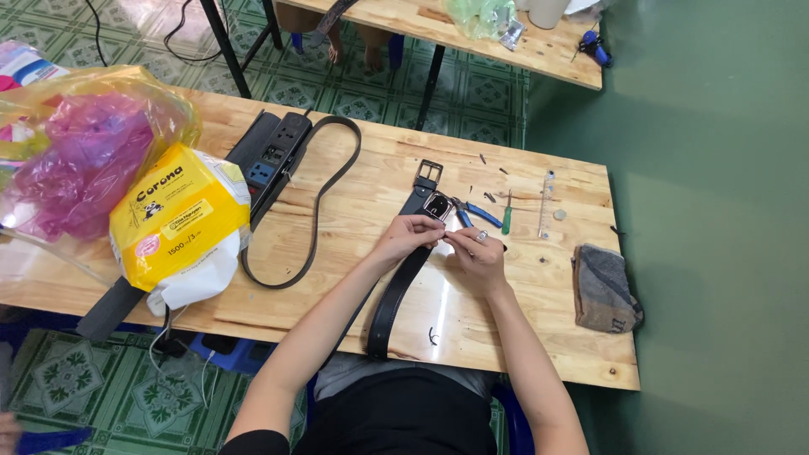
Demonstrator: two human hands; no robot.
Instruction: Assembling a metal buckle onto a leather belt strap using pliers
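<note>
On the wooden worktop [506,337] a black belt [394,295] lies almost straight, from the near edge up toward the middle. At its far end there is a metal buckle [436,205], and a second square buckle [428,172] lies just beyond it. The left hand [410,236] holds the belt just below the buckle, with its fingers closed on the strap. The right hand [477,257] is beside it, and its fingers pinch something small next to the belt; what it is I cannot tell. A ring shows on one finger of this hand.

Just beyond the hands lie pliers with blue handles [477,214], a screwdriver with green handle [507,216] and a clear ruler [547,202]. A grey cloth pouch [603,288] rests near the right edge. On the left, another black strap [324,195] makes a long loop beside a black power strip [271,157]. A yellow package [179,223] and a pink plastic bag [84,160] are further left.
</note>
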